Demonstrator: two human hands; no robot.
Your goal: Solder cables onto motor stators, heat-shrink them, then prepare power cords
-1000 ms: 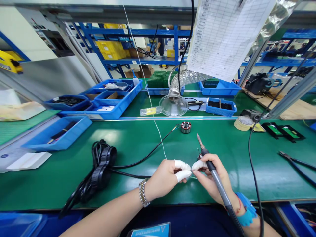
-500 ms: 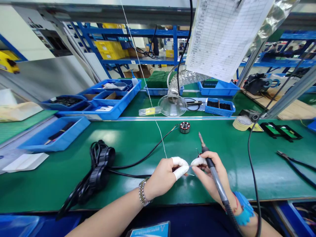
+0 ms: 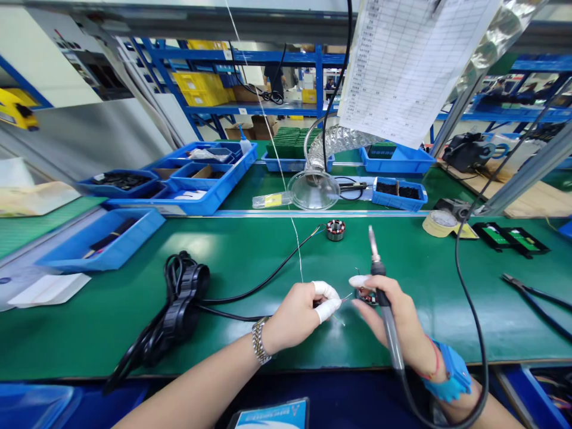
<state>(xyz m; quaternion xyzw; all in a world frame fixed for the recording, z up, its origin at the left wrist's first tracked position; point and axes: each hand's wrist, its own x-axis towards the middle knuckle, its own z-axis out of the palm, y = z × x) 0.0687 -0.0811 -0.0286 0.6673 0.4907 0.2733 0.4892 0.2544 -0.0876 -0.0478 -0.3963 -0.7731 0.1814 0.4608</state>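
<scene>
My left hand (image 3: pixel 295 313), with white finger cots on thumb and forefinger, pinches thin wires (image 3: pixel 346 298) at the end of a black cable (image 3: pixel 236 316). A thin solder wire (image 3: pixel 297 238) hangs from above and runs down to this hand. My right hand (image 3: pixel 400 316) holds a soldering iron (image 3: pixel 392 336), its tip pointing up and away; thumb and forefinger are apart. A second stator (image 3: pixel 368 296), partly hidden, sits behind the right fingers. Farther back stands a wound motor stator (image 3: pixel 335 230), joined to another black cable (image 3: pixel 272 275).
A coiled black cable bundle (image 3: pixel 183 298) lies at left. Pliers (image 3: pixel 531 295) rest at right, near black cases with green boards (image 3: pixel 513 237). A clear fume hood (image 3: pixel 314 192) hangs at the back among blue bins (image 3: pixel 214 199). The iron's cord (image 3: pixel 469 310) loops past my right wrist.
My right hand has moved right, away from the wires, and its thumb and forefinger have parted. The soldering iron has swung more upright. My left hand has stayed nearly in place.
</scene>
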